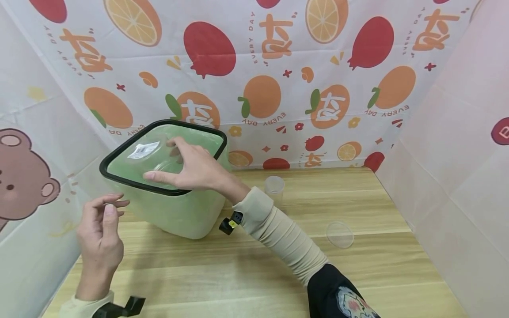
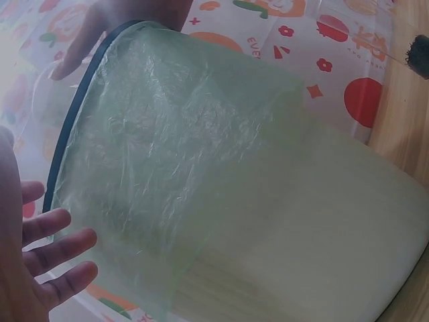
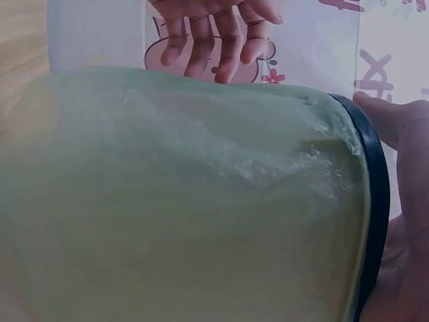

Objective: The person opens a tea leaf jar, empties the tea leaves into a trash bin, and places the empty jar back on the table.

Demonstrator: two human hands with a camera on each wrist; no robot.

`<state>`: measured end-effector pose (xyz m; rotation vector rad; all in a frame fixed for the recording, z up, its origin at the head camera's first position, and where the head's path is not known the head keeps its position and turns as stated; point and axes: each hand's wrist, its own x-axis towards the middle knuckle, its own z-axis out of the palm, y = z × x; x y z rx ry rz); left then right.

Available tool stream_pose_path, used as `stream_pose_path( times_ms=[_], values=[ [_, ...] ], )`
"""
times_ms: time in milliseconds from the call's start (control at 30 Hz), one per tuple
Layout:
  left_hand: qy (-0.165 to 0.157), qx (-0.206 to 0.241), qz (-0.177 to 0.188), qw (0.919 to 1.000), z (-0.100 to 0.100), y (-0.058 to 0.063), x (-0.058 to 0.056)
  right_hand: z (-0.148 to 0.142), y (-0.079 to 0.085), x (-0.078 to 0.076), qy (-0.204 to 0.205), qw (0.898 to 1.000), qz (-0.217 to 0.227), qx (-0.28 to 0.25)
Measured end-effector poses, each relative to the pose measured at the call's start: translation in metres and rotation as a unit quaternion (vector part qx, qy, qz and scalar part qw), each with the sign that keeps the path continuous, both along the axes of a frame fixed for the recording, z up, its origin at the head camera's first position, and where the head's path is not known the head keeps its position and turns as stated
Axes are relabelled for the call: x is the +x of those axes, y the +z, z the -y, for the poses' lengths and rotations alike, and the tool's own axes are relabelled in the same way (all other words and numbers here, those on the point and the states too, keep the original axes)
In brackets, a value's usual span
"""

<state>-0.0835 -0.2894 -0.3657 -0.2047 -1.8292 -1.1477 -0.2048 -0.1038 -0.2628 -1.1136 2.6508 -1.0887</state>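
A pale green bin [image 1: 187, 216] with a black rim [image 1: 104, 165] and a thin green plastic liner [image 2: 167, 134] stands on the table at left. Over its mouth my right hand [image 1: 195, 168] holds a clear plastic container with a white label [image 1: 144, 150], its thumb and fingers spread about the side. The container's lower part is hard to see against the liner. My left hand [image 1: 101, 232] hovers by the bin's near left side, fingers loosely bent and holding nothing. In the right wrist view, the left hand's fingers [image 3: 228, 43] show beyond the bin.
A small clear cup [image 1: 274, 187] stands on the wooden table [image 1: 278, 274] right of the bin, behind the right forearm. Nearer, a clear round lid [image 1: 339, 234] lies flat. A fruit-printed sheet [image 1: 258, 66] hangs close behind the bin, with pale walls at both sides.
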Motion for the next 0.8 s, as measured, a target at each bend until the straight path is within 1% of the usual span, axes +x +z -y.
stream_pose_path(
  times_ms=[200,400,600,800],
  values=[
    [0.004,0.001,0.005,1.0,0.0003,-0.0016,0.0014,0.0014,-0.002,0.0,-0.013,1.0,-0.008,-0.013],
    [0.012,-0.007,0.006,0.9999,0.0019,-0.0016,0.0019,0.0023,-0.0008,0.0,-0.002,1.0,-0.009,-0.012],
    [0.015,-0.008,0.005,0.9998,0.0027,-0.0027,0.0031,0.0044,-0.0026,0.0008,-0.007,0.999,-0.023,-0.027],
    [0.018,-0.013,0.004,0.9998,0.0043,-0.003,0.0037,0.0066,-0.0045,0.0004,-0.009,0.999,-0.039,-0.007]
  ],
)
